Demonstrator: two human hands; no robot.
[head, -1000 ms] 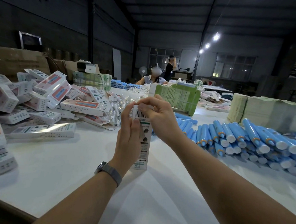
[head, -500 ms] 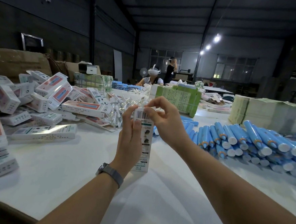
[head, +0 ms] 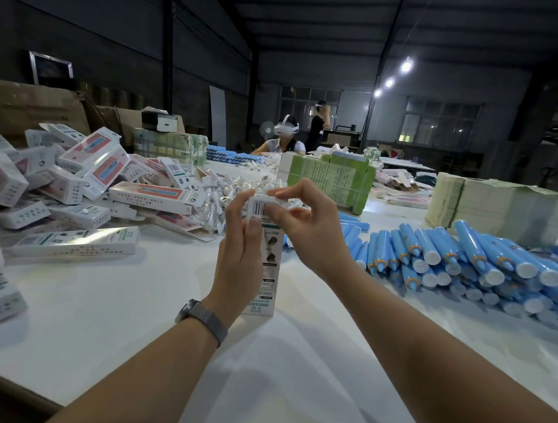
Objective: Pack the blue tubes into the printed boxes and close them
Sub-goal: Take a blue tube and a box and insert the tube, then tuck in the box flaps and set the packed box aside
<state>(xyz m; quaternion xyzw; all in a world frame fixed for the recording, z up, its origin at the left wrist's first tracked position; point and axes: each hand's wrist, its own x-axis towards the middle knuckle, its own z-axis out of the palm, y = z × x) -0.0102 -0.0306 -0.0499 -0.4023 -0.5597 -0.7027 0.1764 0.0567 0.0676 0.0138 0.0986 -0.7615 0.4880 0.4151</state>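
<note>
The right hand (head: pixel 306 226) pinches the top flap of the box (head: pixel 266 260) with thumb and forefinger. The left hand (head: pixel 240 255) wraps round its side, holding it upright on the table (head: pixel 292 377). Blue tubes (head: pixel 465 260) lie heaped to the right, packed boxes (head: pixel 85 181) to the left.

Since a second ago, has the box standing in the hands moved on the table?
No. The box stands at the same spot, level with the blue tubes to its right.
</note>
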